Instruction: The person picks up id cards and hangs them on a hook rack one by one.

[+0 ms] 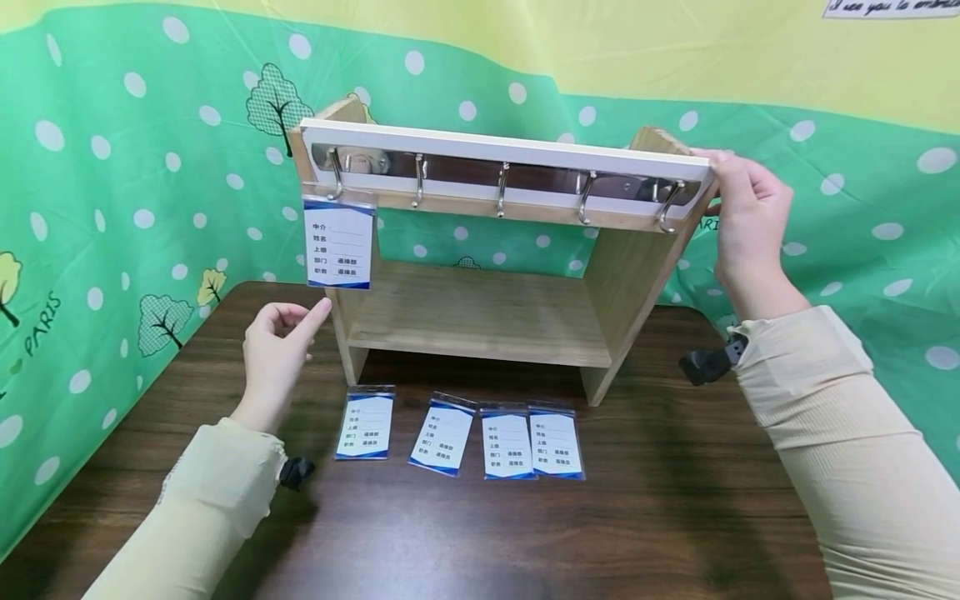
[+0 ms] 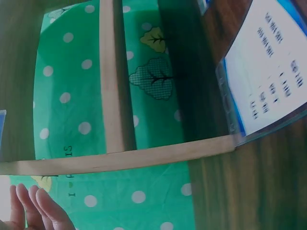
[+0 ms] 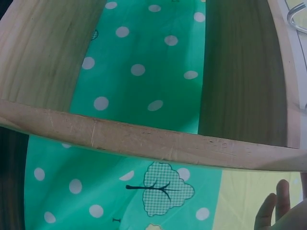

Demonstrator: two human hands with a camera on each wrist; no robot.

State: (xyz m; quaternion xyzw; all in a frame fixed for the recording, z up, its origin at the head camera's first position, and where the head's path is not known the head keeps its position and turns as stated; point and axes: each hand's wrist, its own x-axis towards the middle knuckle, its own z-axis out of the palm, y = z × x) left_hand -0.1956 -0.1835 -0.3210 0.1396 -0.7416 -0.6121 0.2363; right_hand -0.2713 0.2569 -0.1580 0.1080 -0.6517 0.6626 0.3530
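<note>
My right hand (image 1: 750, 217) holds the upper right corner of a wooden shelf rack (image 1: 480, 312); some of its fingers are hidden behind the corner. Across the rack's top front runs a white rail with several metal hooks (image 1: 502, 190). From the leftmost hook hangs a blue-and-white badge card (image 1: 339, 242) in a clear sleeve. Just below that card is my left hand (image 1: 273, 358), holding nothing, its fingers loosely bent and the thumb pointing up toward the rack's left side. The left wrist view shows its fingers (image 2: 41, 208) beside the rack's side edge.
Several more badge cards lie on the dark wooden table (image 1: 420, 542) in front of the rack: one at left (image 1: 365, 425), one tilted (image 1: 442, 435), and two touching at right (image 1: 508, 443). A green dotted cloth (image 1: 187, 150) hangs behind and beside the table.
</note>
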